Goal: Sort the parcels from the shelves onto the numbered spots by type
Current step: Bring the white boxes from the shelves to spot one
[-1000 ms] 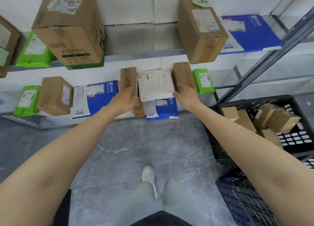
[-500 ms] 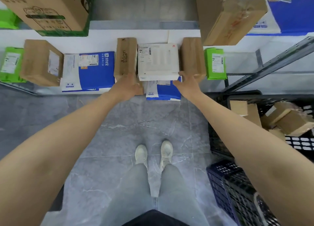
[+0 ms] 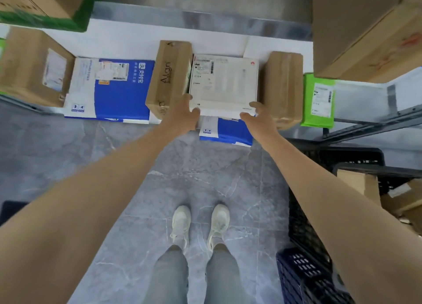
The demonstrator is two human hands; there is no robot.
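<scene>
A flat white box (image 3: 225, 84) lies on the low white shelf (image 3: 137, 43), on top of a blue-and-white envelope (image 3: 226, 132). My left hand (image 3: 182, 118) grips its near left corner, thumb on the front edge. My right hand (image 3: 259, 118) grips its near right corner, fingers curled at the edge. A tall brown carton marked "Align" (image 3: 169, 75) stands against the box's left side, and another brown carton (image 3: 283, 86) stands on its right.
Further left lie a blue envelope (image 3: 109, 91) and a brown carton (image 3: 34, 66). A green mailer (image 3: 318, 100) lies to the right. Big cartons (image 3: 365, 29) sit on the upper shelf. Black crates (image 3: 319, 212) with small boxes stand at my right. Grey floor lies below.
The view has tilted down and closed in on the shelf. Both hands have moved from beside the box to its near corners and now grip it.
</scene>
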